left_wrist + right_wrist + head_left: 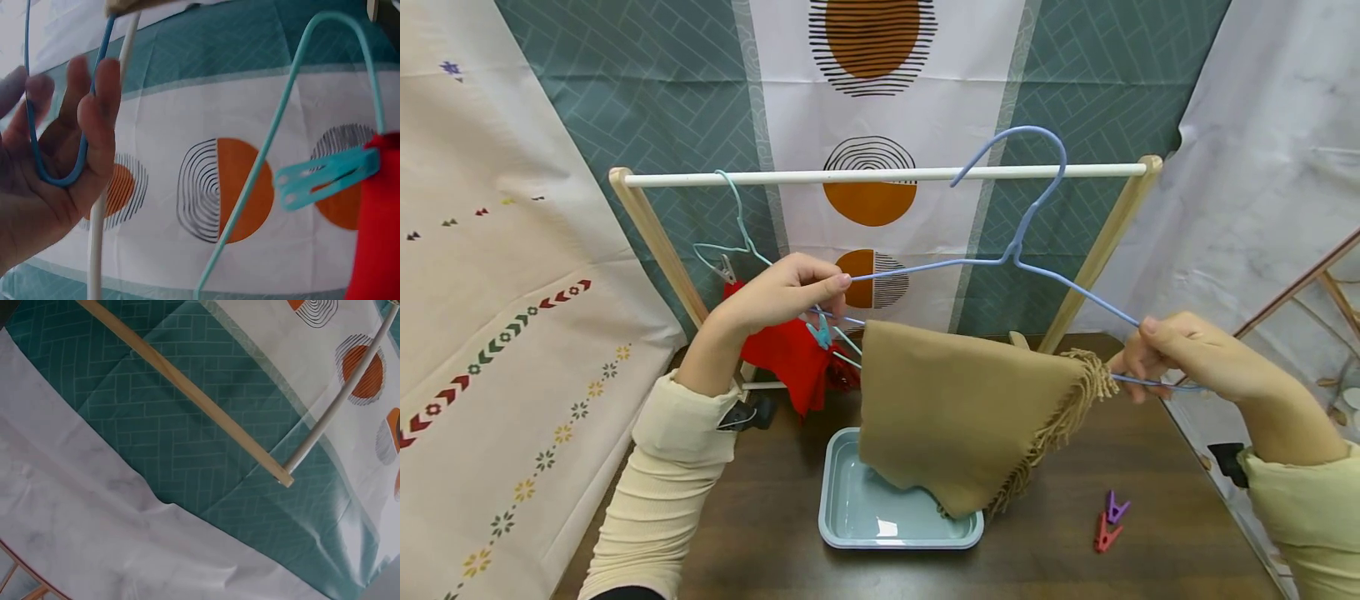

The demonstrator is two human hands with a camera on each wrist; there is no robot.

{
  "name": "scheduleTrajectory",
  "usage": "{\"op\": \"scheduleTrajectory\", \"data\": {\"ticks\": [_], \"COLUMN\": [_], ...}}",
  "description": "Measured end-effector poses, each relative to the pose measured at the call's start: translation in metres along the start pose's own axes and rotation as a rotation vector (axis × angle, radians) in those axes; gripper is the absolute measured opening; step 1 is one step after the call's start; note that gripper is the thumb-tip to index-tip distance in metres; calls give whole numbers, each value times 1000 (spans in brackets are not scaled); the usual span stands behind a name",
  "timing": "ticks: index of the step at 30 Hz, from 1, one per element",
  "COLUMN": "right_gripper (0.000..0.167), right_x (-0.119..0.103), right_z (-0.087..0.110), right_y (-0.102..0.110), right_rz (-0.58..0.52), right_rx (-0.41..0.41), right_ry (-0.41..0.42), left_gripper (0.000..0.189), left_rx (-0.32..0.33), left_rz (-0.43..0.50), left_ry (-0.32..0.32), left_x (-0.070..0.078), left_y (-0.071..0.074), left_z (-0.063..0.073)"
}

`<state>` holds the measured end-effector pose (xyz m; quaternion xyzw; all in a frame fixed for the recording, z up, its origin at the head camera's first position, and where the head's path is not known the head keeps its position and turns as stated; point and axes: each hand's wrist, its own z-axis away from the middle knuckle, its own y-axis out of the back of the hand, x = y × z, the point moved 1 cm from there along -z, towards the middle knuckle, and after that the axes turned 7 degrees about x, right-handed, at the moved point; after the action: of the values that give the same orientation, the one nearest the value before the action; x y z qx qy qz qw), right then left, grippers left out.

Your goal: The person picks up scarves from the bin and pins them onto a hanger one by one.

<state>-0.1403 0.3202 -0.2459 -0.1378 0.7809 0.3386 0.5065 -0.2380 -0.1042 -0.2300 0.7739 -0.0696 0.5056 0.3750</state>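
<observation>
A blue wire hanger [1033, 204] is held up in front of the rack, its hook near the white rail. A tan fringed scarf [955, 400] hangs folded over its lower bar. With thumb and fingers my left hand [786, 292] grips the hanger's left end; the left wrist view shows the fingers around the blue bend [61, 181]. At the right end, my right hand [1202, 354] pinches the upper arm with the thumb, fingers at the lower bar beside the fringe. No hand appears in the right wrist view.
A wooden rack with a white rail [790, 177] stands behind. On its left, a mint hanger [741, 221] carries a red cloth [793, 362] with a teal clothespin [822, 332]. Below are a light-blue tray [895, 542], a purple clothespin [1115, 508] and a red clothespin [1105, 535].
</observation>
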Motion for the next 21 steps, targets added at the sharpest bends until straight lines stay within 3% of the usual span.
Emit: {"op": "scheduleTrajectory", "data": {"ticks": [9, 14, 21], "right_gripper": [51, 51, 43], "right_x": [7, 9, 3], "right_z": [0, 0, 6], "right_y": [4, 6, 13], "right_rz": [-14, -94, 150], "right_rx": [-48, -123, -17], "right_ry": [-62, -67, -116], "left_gripper": [39, 44, 44], "left_rx": [240, 323, 426], "left_rz": [131, 185, 236], "left_ry": [184, 224, 197], "left_x": [-7, -10, -10], "left_y": [-20, -28, -34], "left_z": [7, 11, 16]}}
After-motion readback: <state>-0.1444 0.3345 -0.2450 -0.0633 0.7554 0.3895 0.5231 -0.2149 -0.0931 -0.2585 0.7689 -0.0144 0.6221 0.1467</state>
